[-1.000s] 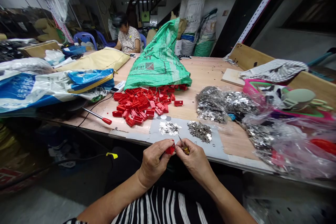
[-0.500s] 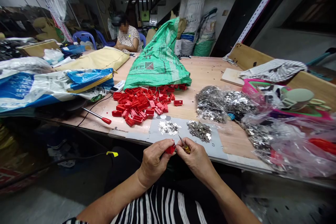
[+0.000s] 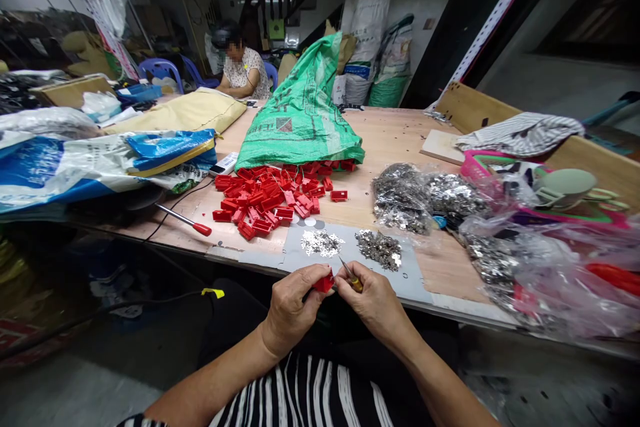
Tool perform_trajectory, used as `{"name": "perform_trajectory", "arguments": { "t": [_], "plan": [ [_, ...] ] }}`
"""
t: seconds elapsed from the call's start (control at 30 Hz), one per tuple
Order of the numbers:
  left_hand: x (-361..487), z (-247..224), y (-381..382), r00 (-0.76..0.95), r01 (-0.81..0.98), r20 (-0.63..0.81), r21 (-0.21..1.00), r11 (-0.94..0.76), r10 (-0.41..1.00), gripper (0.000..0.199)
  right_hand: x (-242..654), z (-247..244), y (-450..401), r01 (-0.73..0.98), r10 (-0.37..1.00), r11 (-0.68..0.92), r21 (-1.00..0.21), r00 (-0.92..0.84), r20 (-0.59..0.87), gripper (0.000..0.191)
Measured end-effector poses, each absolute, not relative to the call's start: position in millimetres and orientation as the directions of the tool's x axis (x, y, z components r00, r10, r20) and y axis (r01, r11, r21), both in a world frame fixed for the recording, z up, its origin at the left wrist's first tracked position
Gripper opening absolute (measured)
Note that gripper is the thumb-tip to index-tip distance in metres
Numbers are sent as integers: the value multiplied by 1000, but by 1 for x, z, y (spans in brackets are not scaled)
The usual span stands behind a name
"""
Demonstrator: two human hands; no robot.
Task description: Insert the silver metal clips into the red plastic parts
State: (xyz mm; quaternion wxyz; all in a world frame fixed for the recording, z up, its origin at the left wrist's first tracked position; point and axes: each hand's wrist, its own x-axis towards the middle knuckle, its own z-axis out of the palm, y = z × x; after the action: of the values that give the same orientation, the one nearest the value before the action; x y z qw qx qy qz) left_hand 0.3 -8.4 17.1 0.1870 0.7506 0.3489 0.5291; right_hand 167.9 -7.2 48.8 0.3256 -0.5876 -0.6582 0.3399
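Observation:
My left hand [image 3: 294, 307] is closed on a small red plastic housing [image 3: 324, 281], pinched between thumb and fingers just off the table's front edge. Close beside it, my right hand [image 3: 373, 297] grips a pointed tool with a yellow handle [image 3: 357, 285], its thin metal tip pointing up and away from me. The right fingertips are near the housing's right end; whether they hold a small metal part there I cannot make out. Beyond the hands lie a pile of bright metal pieces [image 3: 321, 243] and a pile of darker metal pieces [image 3: 379, 250] on a grey sheet [image 3: 413, 273].
Red housings [image 3: 263, 203] spill from a green woven sack [image 3: 305, 113]. Plastic bags of metal parts [image 3: 403, 197] and a pink basket [image 3: 473, 163] stand to the right. A red-tipped lever [image 3: 201, 229] juts out at left. Another person [image 3: 245, 70] sits at the far side.
Both hands keep almost the same place and grip. The red housing looks turned very slightly in my left fingers.

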Motion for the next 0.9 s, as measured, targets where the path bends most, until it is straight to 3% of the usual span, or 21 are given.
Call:
{"name": "perform_trajectory", "arguments": {
  "t": [0.9],
  "plan": [
    [2, 15, -13, 88, 285, 571, 771, -569, 816, 34, 172, 46, -11, 491, 985, 101, -865, -172, 17, 19]
  ]
}}
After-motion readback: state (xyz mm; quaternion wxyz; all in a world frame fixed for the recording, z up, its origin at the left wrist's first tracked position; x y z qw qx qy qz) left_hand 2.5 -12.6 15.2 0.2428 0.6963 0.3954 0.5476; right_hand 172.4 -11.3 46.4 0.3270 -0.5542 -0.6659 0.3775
